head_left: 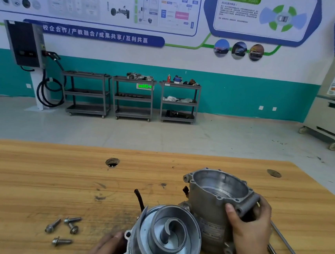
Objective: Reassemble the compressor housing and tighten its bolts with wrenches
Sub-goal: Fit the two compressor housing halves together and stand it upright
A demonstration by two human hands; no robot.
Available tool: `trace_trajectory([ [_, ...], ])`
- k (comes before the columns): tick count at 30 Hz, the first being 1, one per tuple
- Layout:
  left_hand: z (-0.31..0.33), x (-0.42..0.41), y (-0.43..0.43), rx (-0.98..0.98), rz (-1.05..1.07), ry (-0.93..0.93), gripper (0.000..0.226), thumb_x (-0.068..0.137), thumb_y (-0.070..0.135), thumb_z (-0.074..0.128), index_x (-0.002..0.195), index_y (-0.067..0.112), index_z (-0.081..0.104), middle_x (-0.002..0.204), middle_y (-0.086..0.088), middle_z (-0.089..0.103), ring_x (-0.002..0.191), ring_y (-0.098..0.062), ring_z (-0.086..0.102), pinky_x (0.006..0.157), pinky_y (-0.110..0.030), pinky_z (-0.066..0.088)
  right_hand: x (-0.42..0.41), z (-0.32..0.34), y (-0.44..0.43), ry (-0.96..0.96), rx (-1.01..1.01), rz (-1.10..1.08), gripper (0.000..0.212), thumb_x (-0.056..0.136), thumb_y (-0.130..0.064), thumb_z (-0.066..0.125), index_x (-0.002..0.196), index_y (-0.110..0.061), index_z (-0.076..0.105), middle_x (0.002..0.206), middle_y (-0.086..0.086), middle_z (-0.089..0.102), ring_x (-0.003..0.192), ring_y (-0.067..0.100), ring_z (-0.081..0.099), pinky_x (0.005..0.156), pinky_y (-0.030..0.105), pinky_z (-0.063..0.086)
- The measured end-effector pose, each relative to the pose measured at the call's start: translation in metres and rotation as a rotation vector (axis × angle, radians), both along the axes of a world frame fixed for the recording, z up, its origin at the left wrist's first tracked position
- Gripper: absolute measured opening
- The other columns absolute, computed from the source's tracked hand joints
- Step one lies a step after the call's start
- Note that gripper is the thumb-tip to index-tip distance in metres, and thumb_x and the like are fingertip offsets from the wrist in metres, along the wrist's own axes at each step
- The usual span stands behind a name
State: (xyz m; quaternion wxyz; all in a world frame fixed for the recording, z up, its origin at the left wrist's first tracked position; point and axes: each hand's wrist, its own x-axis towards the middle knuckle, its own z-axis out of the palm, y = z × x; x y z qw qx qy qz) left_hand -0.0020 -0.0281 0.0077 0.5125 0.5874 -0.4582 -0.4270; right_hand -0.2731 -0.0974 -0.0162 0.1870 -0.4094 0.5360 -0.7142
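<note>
Housing (214, 203) in my right grip (249, 222): cast metal, matt grey and rough outside, brighter within. Scroll part (164, 237) at my left grip (106, 248): smooth, shiny machined metal. Bolts (65, 227) left of that: dull metal. Surface (35, 175): grained wood, dark-smudged.

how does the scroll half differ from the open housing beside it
The scroll half has a raised spiral wall inside; the housing is a hollow bowl. The scroll half is tipped with its face toward the camera; the housing stands with its mouth upward. The scroll half looks shallow; the housing is a deeper drum. Both are round, bare grey metal, with bolt-hole ears round the rim.
</note>
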Motion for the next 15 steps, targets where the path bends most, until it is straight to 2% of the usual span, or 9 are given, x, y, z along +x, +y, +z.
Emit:
trace_trajectory([
  [2,0.003,0.009,-0.005,-0.025,-0.14,0.03,0.035,0.099,-0.004,0.027,0.127,-0.023,0.037,0.135,-0.036,0.04,0.131,-0.042,0.035,0.111,-0.043,0.022,-0.001,0.006,-0.001,-0.014,-0.009,-0.03,0.06,0.07,-0.003,0.078,0.115,-0.024,0.044,0.095,-0.003,0.062,0.088,0.006,0.059,0.071,0.008,0.048],
  [3,0.007,0.007,-0.006,0.023,-0.148,0.071,0.033,0.099,-0.004,0.029,0.12,-0.021,0.048,0.126,-0.033,0.051,0.124,-0.043,0.042,0.106,-0.044,0.029,-0.001,0.01,-0.001,-0.027,-0.01,-0.049,0.057,0.071,-0.006,0.078,0.116,-0.022,0.046,0.091,-0.005,0.063,0.087,0.01,0.061,0.069,0.007,0.048],
  [4,0.003,0.009,-0.008,0.076,-0.13,0.09,0.03,0.098,-0.003,0.033,0.112,-0.018,0.055,0.114,-0.029,0.06,0.117,-0.041,0.049,0.099,-0.043,0.035,-0.001,0.015,-0.001,-0.051,-0.006,-0.065,0.057,0.072,-0.01,0.078,0.118,-0.019,0.046,0.09,-0.006,0.063,0.089,0.015,0.062,0.073,0.012,0.05],
  [6,-0.005,0.006,-0.013,0.081,-0.112,0.284,0.024,0.096,-0.002,0.04,0.1,-0.013,0.061,0.099,-0.02,0.067,0.107,-0.037,0.055,0.096,-0.044,0.039,0.0,0.029,0.0,-0.126,-0.019,-0.086,0.053,0.072,-0.017,0.078,0.117,-0.019,0.049,0.087,-0.01,0.066,0.09,0.016,0.064,0.078,0.027,0.053],
  [8,-0.004,0.012,-0.015,0.082,-0.085,0.352,0.02,0.096,0.001,0.043,0.097,-0.006,0.063,0.102,-0.017,0.069,0.107,-0.036,0.057,0.101,-0.05,0.036,0.0,0.048,0.004,-0.245,-0.093,-0.056,0.043,0.067,-0.029,0.078,0.101,-0.026,0.054,0.079,-0.013,0.07,0.081,0.006,0.067,0.071,0.025,0.056],
  [11,0.011,0.016,-0.019,-0.006,-0.037,0.327,0.017,0.094,0.0,0.047,0.096,0.001,0.064,0.098,-0.009,0.073,0.104,-0.03,0.061,0.096,-0.045,0.04,0.004,0.08,0.014,-0.387,-0.212,0.038,0.05,0.049,-0.053,0.074,0.088,-0.025,0.059,0.075,-0.013,0.072,0.069,-0.001,0.066,0.068,0.027,0.056],
  [13,0.021,0.017,-0.018,-0.165,0.001,0.241,0.019,0.092,-0.005,0.05,0.091,0.006,0.066,0.094,-0.003,0.074,0.098,-0.022,0.066,0.088,-0.034,0.049,0.006,0.098,0.022,-0.399,-0.259,0.115,0.051,0.047,-0.058,0.078,0.082,-0.025,0.064,0.072,-0.014,0.07,0.07,0.001,0.064,0.073,0.029,0.054],
  [15,0.034,0.015,-0.016,-0.353,0.005,0.098,0.029,0.088,-0.008,0.052,0.091,0.017,0.067,0.097,0.006,0.073,0.101,-0.015,0.065,0.081,-0.021,0.052,0.012,0.115,0.032,-0.397,-0.279,0.2,0.043,0.048,-0.058,0.081,0.075,-0.028,0.067,0.073,-0.013,0.068,0.073,0.006,0.064,0.073,0.032,0.053],
])
